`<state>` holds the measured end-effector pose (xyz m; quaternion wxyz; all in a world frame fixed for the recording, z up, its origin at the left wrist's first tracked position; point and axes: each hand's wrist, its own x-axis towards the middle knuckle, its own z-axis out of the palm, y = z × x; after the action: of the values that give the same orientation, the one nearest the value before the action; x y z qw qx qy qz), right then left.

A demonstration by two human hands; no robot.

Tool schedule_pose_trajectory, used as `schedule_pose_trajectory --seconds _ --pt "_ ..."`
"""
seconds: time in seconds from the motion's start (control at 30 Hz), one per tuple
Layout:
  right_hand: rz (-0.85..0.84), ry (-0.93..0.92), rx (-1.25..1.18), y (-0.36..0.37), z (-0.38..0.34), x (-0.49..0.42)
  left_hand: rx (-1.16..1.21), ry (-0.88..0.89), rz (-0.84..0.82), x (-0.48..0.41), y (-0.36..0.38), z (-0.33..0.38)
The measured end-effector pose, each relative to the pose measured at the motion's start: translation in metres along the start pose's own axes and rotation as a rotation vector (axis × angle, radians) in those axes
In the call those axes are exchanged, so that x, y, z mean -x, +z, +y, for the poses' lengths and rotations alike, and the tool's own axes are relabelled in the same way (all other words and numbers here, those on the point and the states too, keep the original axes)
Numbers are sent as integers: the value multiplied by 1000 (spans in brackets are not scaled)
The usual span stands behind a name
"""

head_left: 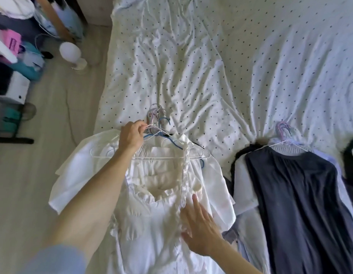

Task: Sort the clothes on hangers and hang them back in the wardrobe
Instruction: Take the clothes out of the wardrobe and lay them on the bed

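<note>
**Sorting hung clothes into two piles**

On a bed (201,56) covered with a rumpled white sheet dotted with dark specks, two piles of clothes lie side by side at the near edge. The left hand (131,135) reaches forward over the left pile, its grip pinching the wire hook of a white hanger (171,157) between thumb and fingertips. That hanger carries a white ruffled dress (152,224), which lies on top of the pile, over a white shirt (73,175) and a blue hanger (172,143). A cluster of other hanger hooks (156,113) lies on the sheet just beyond the left hand. The right hand (201,232) rests flat on the dress beside its ruffled strap, grip spread, fingers straight and holding nothing. Just to the right, the second pile has a dark navy garment (300,204) uppermost, over a pale blue shirt (244,194), with pink and purple hooks (283,127) at its top. On the floor (43,184) to the left stands a white globe lamp (70,51) beside blurred clutter.
</note>
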<state>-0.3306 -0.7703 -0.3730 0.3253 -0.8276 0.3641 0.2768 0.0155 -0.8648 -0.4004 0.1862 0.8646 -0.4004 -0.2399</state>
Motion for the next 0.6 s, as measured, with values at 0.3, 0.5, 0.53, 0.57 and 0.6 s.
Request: schedule_pose_trajectory --seconds 0.3,0.5,0.53,0.57,0.6 --pt "-63 12 -31 -5 5 -18 -168 -26 50 -16 44 -8" --pt "-95 -1 12 -36 19 -10 -324 -58 16 1 54 3" --pt "-80 -1 -4 -41 22 -2 -322 -70 -14 8 49 10" --pt "-63 1 -28 -46 26 9 -317 -82 -51 16 43 19" --pt "-41 8 -56 -51 31 22 -308 -94 -91 27 37 30"
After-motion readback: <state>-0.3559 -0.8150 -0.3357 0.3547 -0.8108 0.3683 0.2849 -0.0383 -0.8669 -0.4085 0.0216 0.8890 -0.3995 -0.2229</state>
